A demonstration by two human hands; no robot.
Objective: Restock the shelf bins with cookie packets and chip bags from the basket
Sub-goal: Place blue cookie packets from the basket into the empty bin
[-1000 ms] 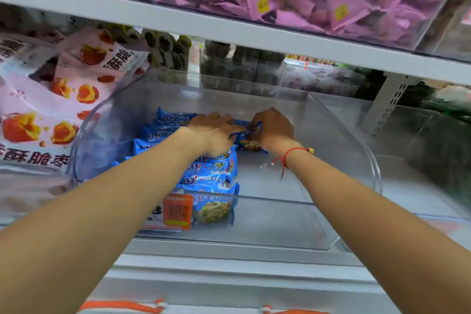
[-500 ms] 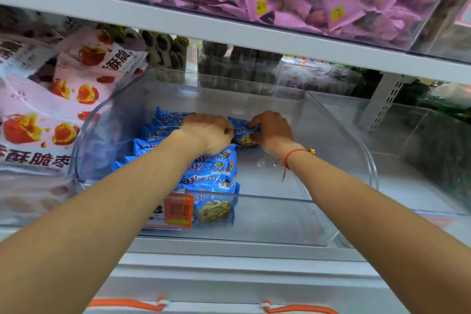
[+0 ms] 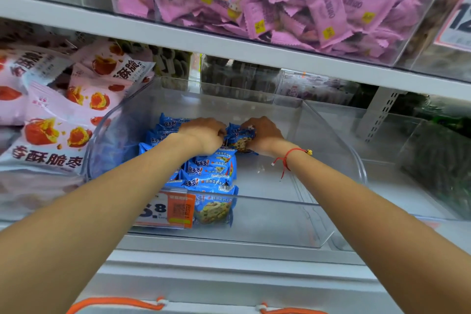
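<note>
Cookie packet [image 3: 239, 138] seemingly gripped by both hands [image 3: 204, 135] [image 3: 263, 135], fingers hidden, inside clear bin [image 3: 331, 140].

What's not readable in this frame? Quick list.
- Basket: head view, cut off by the bottom edge; contents unseen.
- Left hand fingertips: curled under the knuckles, grip unclear.
- Price tag: first digit hidden behind the left forearm.
- Dark packs behind the clear bin: blurred.
</note>
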